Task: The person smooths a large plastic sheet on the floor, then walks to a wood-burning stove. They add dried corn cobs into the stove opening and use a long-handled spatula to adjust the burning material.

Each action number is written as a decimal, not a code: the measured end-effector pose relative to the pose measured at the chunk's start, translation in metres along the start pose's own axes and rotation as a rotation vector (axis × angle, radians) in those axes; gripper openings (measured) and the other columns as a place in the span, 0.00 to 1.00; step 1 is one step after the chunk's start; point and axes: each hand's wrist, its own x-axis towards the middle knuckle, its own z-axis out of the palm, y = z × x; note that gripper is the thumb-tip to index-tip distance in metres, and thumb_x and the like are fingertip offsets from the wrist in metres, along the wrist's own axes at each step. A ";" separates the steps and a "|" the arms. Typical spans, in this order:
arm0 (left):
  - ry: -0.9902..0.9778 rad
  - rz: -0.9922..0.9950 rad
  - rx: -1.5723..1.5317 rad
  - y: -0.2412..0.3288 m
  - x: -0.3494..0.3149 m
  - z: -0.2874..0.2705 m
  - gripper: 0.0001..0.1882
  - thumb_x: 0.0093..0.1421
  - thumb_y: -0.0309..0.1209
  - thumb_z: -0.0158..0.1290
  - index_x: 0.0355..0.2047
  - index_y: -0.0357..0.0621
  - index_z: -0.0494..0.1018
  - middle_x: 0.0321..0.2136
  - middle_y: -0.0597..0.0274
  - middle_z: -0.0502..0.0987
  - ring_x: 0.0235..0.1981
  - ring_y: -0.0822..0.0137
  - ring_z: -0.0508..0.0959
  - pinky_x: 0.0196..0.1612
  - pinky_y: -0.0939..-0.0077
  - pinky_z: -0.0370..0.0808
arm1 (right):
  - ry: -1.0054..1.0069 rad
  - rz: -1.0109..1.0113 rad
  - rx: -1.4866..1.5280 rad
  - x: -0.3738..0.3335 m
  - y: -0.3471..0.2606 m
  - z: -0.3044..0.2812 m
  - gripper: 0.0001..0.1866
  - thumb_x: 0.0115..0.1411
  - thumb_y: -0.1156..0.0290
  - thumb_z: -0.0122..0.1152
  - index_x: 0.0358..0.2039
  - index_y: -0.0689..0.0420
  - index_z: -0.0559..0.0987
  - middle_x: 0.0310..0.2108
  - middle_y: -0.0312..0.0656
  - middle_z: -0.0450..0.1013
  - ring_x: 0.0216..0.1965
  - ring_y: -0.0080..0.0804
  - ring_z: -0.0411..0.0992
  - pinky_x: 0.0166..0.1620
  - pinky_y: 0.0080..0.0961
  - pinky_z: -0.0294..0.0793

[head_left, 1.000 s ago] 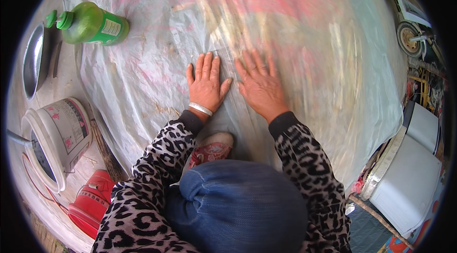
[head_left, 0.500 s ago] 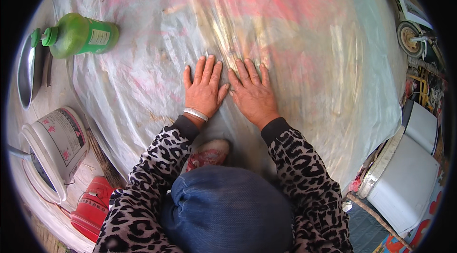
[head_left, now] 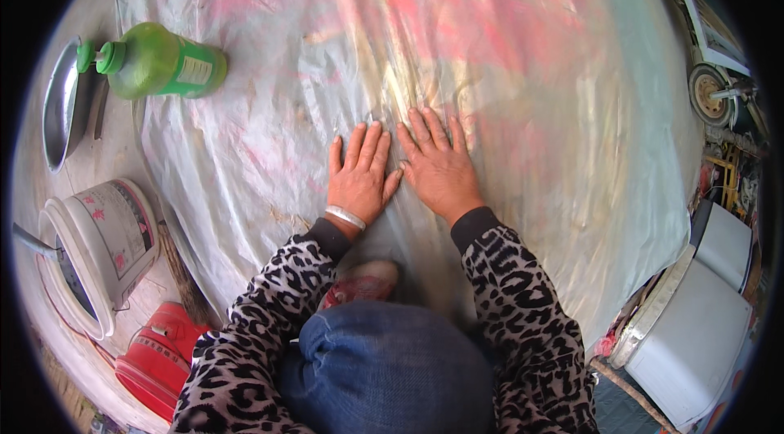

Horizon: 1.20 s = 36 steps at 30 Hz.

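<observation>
Both my hands rest palm down on a translucent, wrinkled plastic sheet [head_left: 269,132], through which red and pinkish patches show. My left hand [head_left: 361,177], with a silver bangle at the wrist, lies flat with its fingers a little apart. Close beside it, my right hand [head_left: 442,169] is also flat, its fingers spread and pointing away from me. The two thumbs nearly meet, and neither hand holds anything. Leopard-print sleeves with dark cuffs cover my arms. Below my hands, one red patterned shoe [head_left: 363,280] shows past my blue-clad knee [head_left: 396,365].
At the left stand a green pump bottle [head_left: 167,62], a metal basin [head_left: 61,107], a white bucket [head_left: 114,234] and a red bucket [head_left: 159,356]. White containers [head_left: 694,336], a stick [head_left: 633,393] and a small wheel [head_left: 709,94] are along the right.
The view has shifted slightly, so the bottle and buckets appear further right. My left hand has slid a little nearer to me; the right has moved only slightly. Both stay flat.
</observation>
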 end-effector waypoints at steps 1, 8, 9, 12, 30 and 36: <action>0.007 -0.013 -0.018 0.000 0.000 -0.001 0.36 0.65 0.50 0.55 0.68 0.45 0.66 0.71 0.51 0.61 0.73 0.50 0.58 0.73 0.43 0.50 | -0.008 0.016 0.009 0.000 0.000 0.000 0.32 0.63 0.55 0.62 0.66 0.50 0.71 0.71 0.40 0.60 0.74 0.39 0.52 0.74 0.52 0.46; -0.006 -0.032 -0.039 0.001 0.000 -0.002 0.36 0.64 0.49 0.55 0.69 0.45 0.65 0.71 0.47 0.60 0.74 0.47 0.56 0.73 0.42 0.51 | 0.035 0.066 0.029 0.013 0.002 -0.019 0.33 0.63 0.55 0.63 0.67 0.48 0.70 0.72 0.42 0.59 0.75 0.42 0.52 0.74 0.54 0.47; 0.014 -0.028 -0.039 0.001 -0.001 -0.002 0.37 0.64 0.49 0.55 0.69 0.45 0.65 0.71 0.47 0.60 0.74 0.47 0.56 0.73 0.42 0.51 | 0.091 0.073 0.013 0.018 0.007 -0.022 0.32 0.63 0.55 0.63 0.66 0.48 0.71 0.72 0.42 0.59 0.74 0.42 0.52 0.74 0.54 0.47; -0.009 -0.038 -0.036 0.001 0.000 -0.003 0.37 0.64 0.49 0.55 0.69 0.45 0.64 0.71 0.47 0.60 0.73 0.47 0.57 0.72 0.42 0.52 | 0.260 0.117 -0.017 0.037 0.032 -0.028 0.33 0.63 0.54 0.63 0.67 0.47 0.70 0.73 0.42 0.57 0.76 0.43 0.49 0.74 0.55 0.47; 0.047 -0.124 -0.009 -0.020 0.118 -0.009 0.38 0.66 0.50 0.52 0.71 0.44 0.61 0.73 0.51 0.57 0.75 0.48 0.52 0.73 0.41 0.46 | -0.009 0.200 0.003 0.050 0.053 -0.022 0.37 0.64 0.56 0.63 0.71 0.52 0.64 0.76 0.49 0.48 0.76 0.51 0.46 0.74 0.55 0.45; 0.080 -0.124 -0.021 -0.023 0.117 0.003 0.38 0.67 0.52 0.49 0.72 0.45 0.60 0.74 0.53 0.57 0.76 0.48 0.51 0.75 0.43 0.45 | 0.299 0.189 -0.063 0.082 0.081 -0.036 0.41 0.61 0.56 0.67 0.72 0.51 0.63 0.75 0.50 0.52 0.76 0.52 0.48 0.74 0.58 0.44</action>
